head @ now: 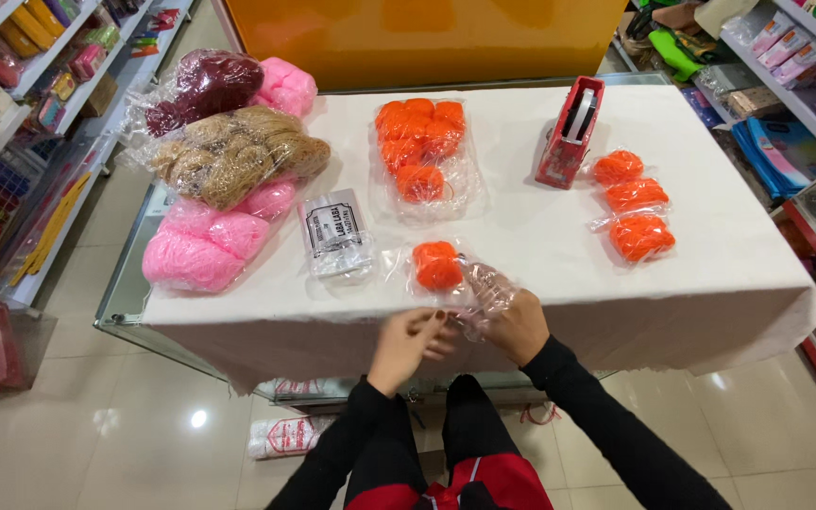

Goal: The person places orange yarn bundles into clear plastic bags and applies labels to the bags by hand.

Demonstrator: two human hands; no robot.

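At the near edge of the white-clothed table [540,236], my left hand [406,342] and my right hand [514,326] both pinch the open end of a small clear plastic bag [469,283]. Inside that bag sits a ball of orange yarn [437,265], lying on the cloth just beyond my fingers. A stack of flat clear bags [334,234] lies to the left of it. A larger clear bag with several orange yarn balls [419,146] lies further back in the middle.
Three small bagged orange yarn balls [633,206] lie at the right, behind them a red tape dispenser [570,132]. Big bags of pink [208,241], tan [233,151] and maroon yarn [205,85] fill the left. Shop shelves [11,85] flank both sides.
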